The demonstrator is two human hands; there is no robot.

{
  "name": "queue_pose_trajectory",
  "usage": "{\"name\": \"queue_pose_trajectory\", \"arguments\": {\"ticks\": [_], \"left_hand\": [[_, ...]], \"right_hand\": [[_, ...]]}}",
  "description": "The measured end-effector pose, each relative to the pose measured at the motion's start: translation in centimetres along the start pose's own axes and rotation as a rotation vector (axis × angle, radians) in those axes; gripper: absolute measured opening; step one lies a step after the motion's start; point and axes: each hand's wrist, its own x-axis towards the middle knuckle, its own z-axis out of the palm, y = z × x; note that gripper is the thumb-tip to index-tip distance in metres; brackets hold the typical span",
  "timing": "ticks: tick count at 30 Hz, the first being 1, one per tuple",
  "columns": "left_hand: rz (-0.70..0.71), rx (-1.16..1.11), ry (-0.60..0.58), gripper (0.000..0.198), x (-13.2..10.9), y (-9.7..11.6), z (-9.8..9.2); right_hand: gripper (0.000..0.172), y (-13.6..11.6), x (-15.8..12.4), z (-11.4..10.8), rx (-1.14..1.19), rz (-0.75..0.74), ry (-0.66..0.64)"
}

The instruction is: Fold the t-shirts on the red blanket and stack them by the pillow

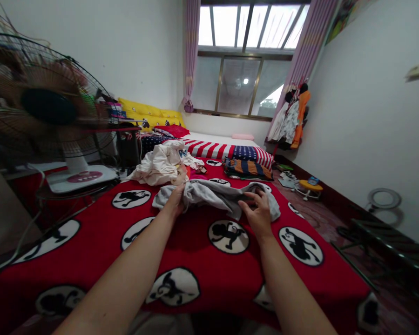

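Note:
A crumpled grey garment (212, 193) lies stretched sideways across the red blanket (192, 242), which has black figures in white ovals. At its left part my left hand (176, 200) is closed on the fabric, some of its fingers hidden by cloth. My right hand (259, 214) rests at the garment's right part, fingers apart and slightly curled, touching the cloth. Just beyond my left hand is a heap of cream-white clothes (157, 163). Farther back on the right sits a folded stack of orange and dark striped clothing (247, 168).
An electric fan (49, 107) stands at the left on a small round stand. Behind the blanket is a bed with a striped, starred cover (209, 149) and a yellow cushion (139, 109). Clothes (289, 118) hang by the window. A yellow stool (310, 185) and a dark rack (391, 237) are at right.

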Motion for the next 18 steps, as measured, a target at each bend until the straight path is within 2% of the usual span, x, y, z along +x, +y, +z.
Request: {"name": "queue_pose_trajectory", "arguments": {"ticks": [3, 6, 7, 8, 10, 11, 13, 15, 18], "left_hand": [[-0.036, -0.043, -0.044, 0.031, -0.7, 0.7, 0.4], [-0.095, -0.097, -0.154, 0.036, -1.8, 1.0, 1.0], [-0.121, -0.117, -0.212, 0.040, -2.2, 1.1, 1.3], [-0.145, -0.134, -0.270, 0.045, -2.5, 1.0, 1.4], [-0.171, -0.148, -0.356, 0.055, -2.8, 0.8, 1.6], [-0.167, -0.134, -0.369, 0.059, -2.8, 0.7, 1.6], [-0.133, -0.056, -0.349, 0.066, -2.7, 0.6, 1.5], [-0.052, 0.076, -0.295, 0.069, -2.5, 0.5, 1.3], [0.130, 0.354, -0.252, 0.067, -2.4, 0.5, 1.2]], "right_hand": [[0.056, -0.3, -0.5, 0.7, 0.001, 0.006, -0.272], [0.074, -0.6, -1.3, 1.8, -0.130, -0.103, -0.419], [0.074, -0.7, -1.5, 2.1, -0.170, -0.143, -0.444], [0.066, -0.8, -1.6, 2.5, -0.198, -0.171, -0.463], [0.037, -1.0, -1.8, 3.0, -0.199, -0.189, -0.484], [0.022, -1.0, -1.7, 3.1, -0.164, -0.176, -0.472], [0.007, -1.1, -1.4, 3.0, 0.004, -0.079, -0.371], [0.008, -1.0, -1.0, 2.5, 0.190, 0.059, -0.207], [0.019, -0.2, -0.2, 1.8, 0.333, 0.209, 0.018]]}}
